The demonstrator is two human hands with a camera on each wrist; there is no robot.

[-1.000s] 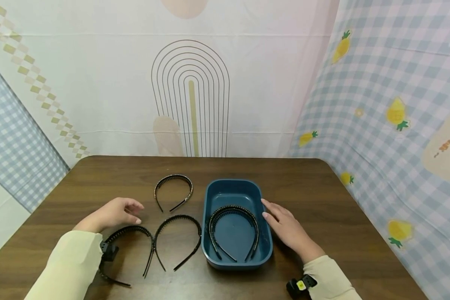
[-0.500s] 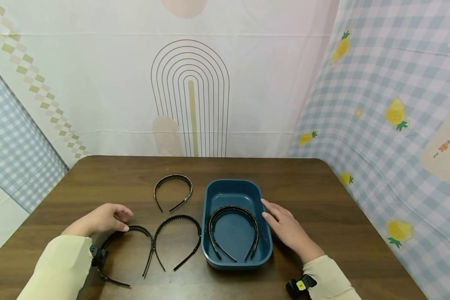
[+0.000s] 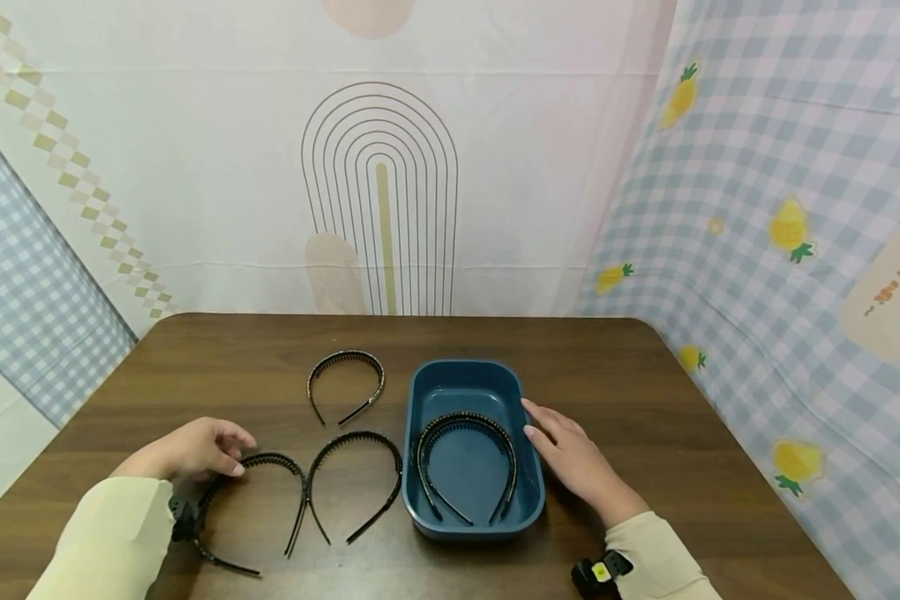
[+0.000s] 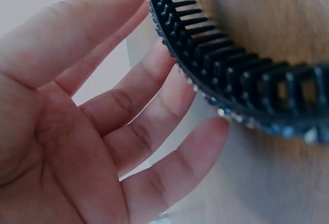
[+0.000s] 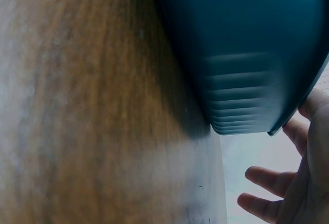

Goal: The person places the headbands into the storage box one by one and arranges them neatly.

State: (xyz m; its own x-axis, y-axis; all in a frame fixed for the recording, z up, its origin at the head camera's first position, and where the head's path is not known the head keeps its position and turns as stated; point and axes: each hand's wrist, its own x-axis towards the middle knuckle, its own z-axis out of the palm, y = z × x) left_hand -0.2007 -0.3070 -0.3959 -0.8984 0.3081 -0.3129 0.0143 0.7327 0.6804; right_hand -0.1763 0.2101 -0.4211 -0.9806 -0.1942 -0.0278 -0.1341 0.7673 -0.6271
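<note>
In the head view my left hand point(image 3: 195, 450) is at the top left of a black headband point(image 3: 297, 475), which lies on the table at the left. Up close, the headband point(image 4: 226, 75) shows comb teeth inside and small shiny stones outside. My thumb and relaxed fingers lie along its outer edge, the fingertips right at the stones. My right hand point(image 3: 577, 458) rests its fingertips on the right rim of a blue plastic basin point(image 3: 534, 492), other fingers spread. Inside the basin lie black headbands point(image 3: 465, 417), nested together.
Another black headband point(image 3: 397, 458) lies between the left one and the basin, touching or nearly touching both. Farther back is a headband point(image 3: 378, 367) with a lighter, glittering band. The brown wooden table point(image 3: 600, 358) meets a patterned cloth backdrop point(image 3: 525, 208).
My left hand has moved left and a little toward me, from above the left headband down to its upper left curve. The right hand, basin and headbands have stayed put.
</note>
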